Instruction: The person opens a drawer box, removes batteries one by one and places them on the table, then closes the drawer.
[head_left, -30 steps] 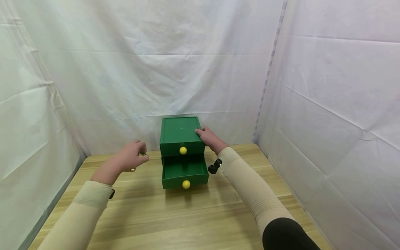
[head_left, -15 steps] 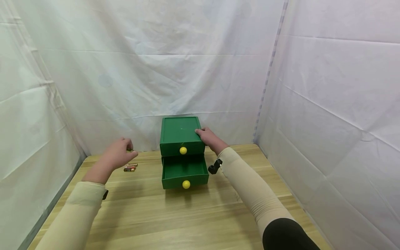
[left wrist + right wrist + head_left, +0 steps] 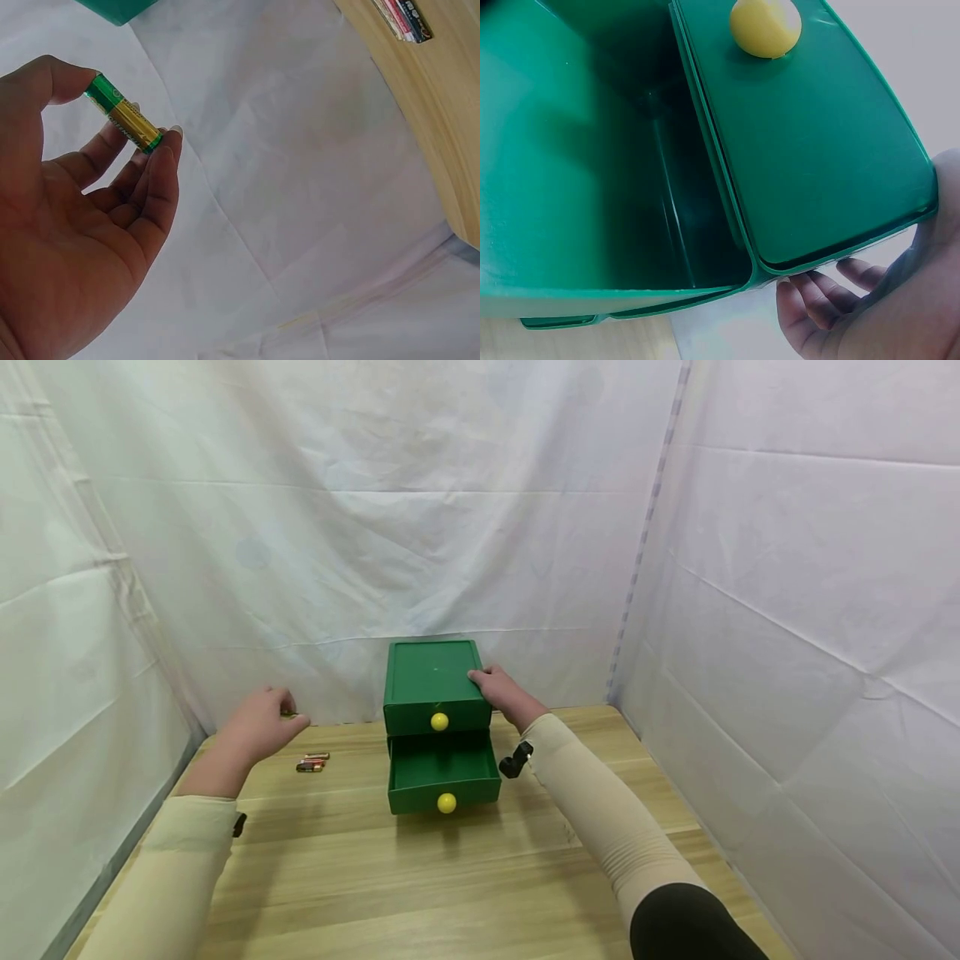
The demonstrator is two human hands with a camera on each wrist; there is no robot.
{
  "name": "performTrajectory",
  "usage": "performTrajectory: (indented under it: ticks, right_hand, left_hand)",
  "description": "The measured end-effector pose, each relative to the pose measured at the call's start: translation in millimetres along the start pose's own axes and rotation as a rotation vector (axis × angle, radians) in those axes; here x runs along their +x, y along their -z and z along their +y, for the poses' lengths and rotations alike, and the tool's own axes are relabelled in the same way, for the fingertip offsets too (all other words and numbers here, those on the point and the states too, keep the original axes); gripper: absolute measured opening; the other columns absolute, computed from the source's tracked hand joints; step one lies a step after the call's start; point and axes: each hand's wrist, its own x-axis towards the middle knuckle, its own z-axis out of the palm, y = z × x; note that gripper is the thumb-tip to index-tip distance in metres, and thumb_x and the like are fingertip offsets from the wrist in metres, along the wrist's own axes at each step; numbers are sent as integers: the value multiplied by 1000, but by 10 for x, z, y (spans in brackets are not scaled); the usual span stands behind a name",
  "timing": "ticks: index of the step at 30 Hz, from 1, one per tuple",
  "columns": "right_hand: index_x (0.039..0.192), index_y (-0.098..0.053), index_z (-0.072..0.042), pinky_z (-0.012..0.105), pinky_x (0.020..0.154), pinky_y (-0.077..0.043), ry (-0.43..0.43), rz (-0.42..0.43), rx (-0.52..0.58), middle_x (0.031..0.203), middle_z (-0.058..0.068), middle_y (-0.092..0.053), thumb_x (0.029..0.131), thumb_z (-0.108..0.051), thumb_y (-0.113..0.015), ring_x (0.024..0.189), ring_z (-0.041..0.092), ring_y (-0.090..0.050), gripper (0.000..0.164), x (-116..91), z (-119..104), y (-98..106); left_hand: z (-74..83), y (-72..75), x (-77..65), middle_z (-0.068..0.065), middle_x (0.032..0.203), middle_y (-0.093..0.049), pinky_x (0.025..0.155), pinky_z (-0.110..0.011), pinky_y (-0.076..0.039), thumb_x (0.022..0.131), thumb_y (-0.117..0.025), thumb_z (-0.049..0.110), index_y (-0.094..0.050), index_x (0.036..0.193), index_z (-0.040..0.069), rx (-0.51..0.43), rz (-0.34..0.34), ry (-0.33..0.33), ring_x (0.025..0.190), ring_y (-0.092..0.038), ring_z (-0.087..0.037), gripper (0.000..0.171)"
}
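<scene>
My left hand [image 3: 258, 724] is raised over the table's back left. Between thumb and fingertips it pinches a small green and gold battery [image 3: 124, 112], seen plainly in the left wrist view. A green two-drawer cabinet [image 3: 432, 672] stands at the back centre. Its lower drawer [image 3: 420, 799] is pulled out with nothing visible inside; its upper drawer [image 3: 825, 142] is closed. My right hand [image 3: 508, 692] holds the cabinet's right side, thumb over the top edge and bent fingers [image 3: 832, 296] against the side wall. Several red and black batteries [image 3: 311, 765] lie left of the cabinet.
Each drawer has a round yellow knob [image 3: 447, 803]. White cloth [image 3: 450, 527] hangs behind the wooden table [image 3: 420, 893] and along both sides. The pulled-out drawer juts forward over the table.
My left hand has moved left, away from the cabinet, with the battery in its fingers, uncovering the batteries on the table. My right hand and the cabinet have stayed in place.
</scene>
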Motion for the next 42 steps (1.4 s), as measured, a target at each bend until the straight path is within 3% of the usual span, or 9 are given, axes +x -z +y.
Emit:
performTrajectory:
  ticks: [9,16,23,30,42]
  right_hand:
    - [156,-24,-4,52,110,-39,-5,7,-8,153,20,-36,105,-52,-44,136,36,-44,73,10,8,-8]
    - [155,-25,-3,53,109,-39,-11,8,-7,153,20,-37,104,-53,-45,136,36,-44,74,12,18,-23]
    - [156,-25,-3,53,109,-40,-13,11,-10,153,20,-36,104,-53,-45,136,36,-44,74,4,7,-21]
    - [155,-25,-3,53,109,-40,-7,14,-15,152,21,-37,104,-52,-45,136,37,-44,74,0,8,-6]
    - [156,-25,-4,53,109,-39,-2,14,-21,152,21,-37,104,-53,-44,136,37,-44,74,8,17,-10]
  left_hand:
    - [-133,96,-15,-24,107,-55,76,-53,-46,96,-61,35,-58,105,-2,21,10,34,91,-56,-38,39]
    - [-211,121,-55,-26,112,-52,76,-56,-46,96,-60,35,-58,110,-4,5,65,65,95,-55,-42,42]
    - [-248,80,-69,-29,120,-48,80,-63,-44,96,-62,38,-59,115,-5,6,164,85,102,-52,-50,47]
    - [-232,51,-50,-29,121,-48,83,-64,-44,96,-64,36,-59,117,-5,-2,247,90,104,-52,-50,46]
    - [-265,-69,-17,-26,115,-52,78,-60,-44,95,-64,35,-62,111,-2,6,305,114,98,-54,-47,40]
